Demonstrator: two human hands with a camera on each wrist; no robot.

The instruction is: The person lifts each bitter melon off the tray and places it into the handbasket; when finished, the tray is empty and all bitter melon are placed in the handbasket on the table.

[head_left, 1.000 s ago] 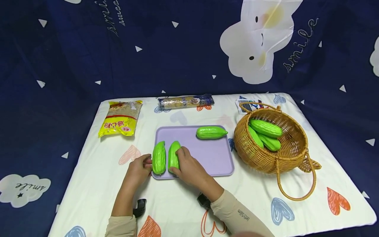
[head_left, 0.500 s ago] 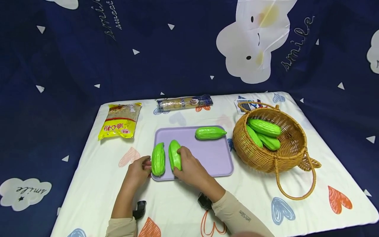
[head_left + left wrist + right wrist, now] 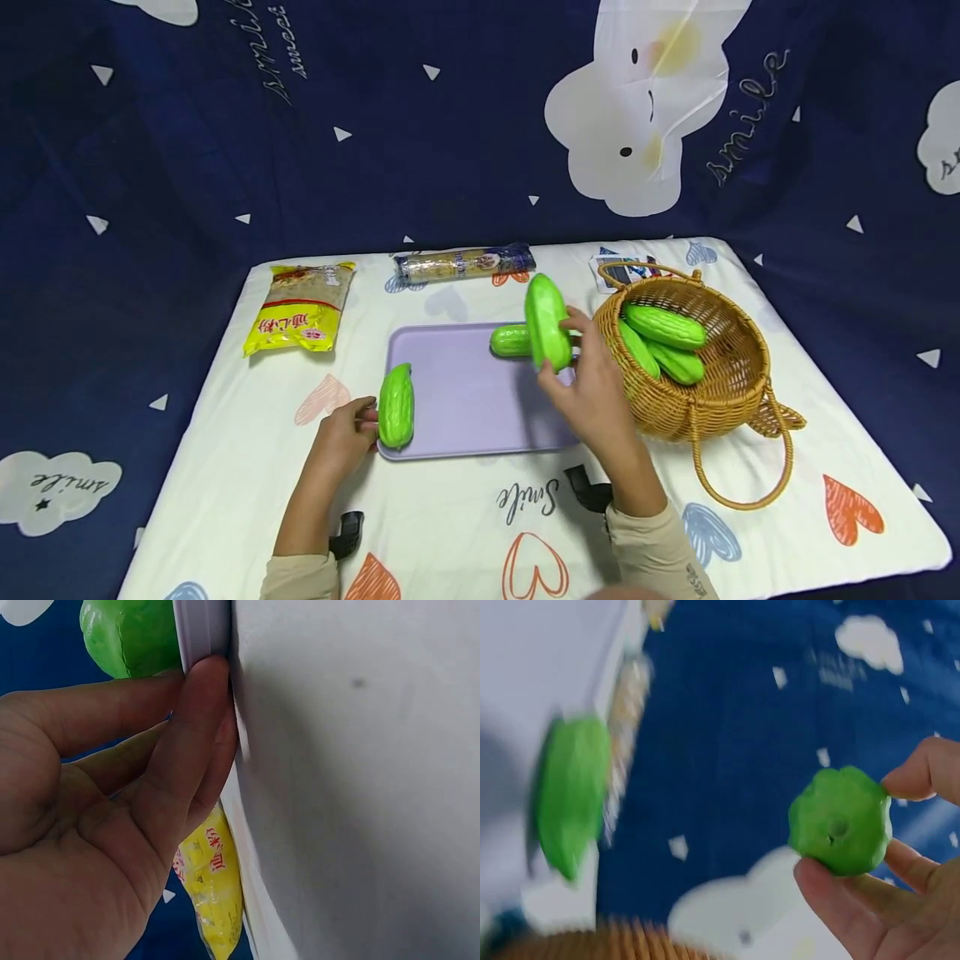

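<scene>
2 beige sleeves (image 3: 654,548), black wrist cameras (image 3: 592,495)

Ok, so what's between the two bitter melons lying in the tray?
Just bare purple tray, as the head view shows, from the left-edge bitter melon to the far one, which the right hand's own melon partly hides.
</scene>
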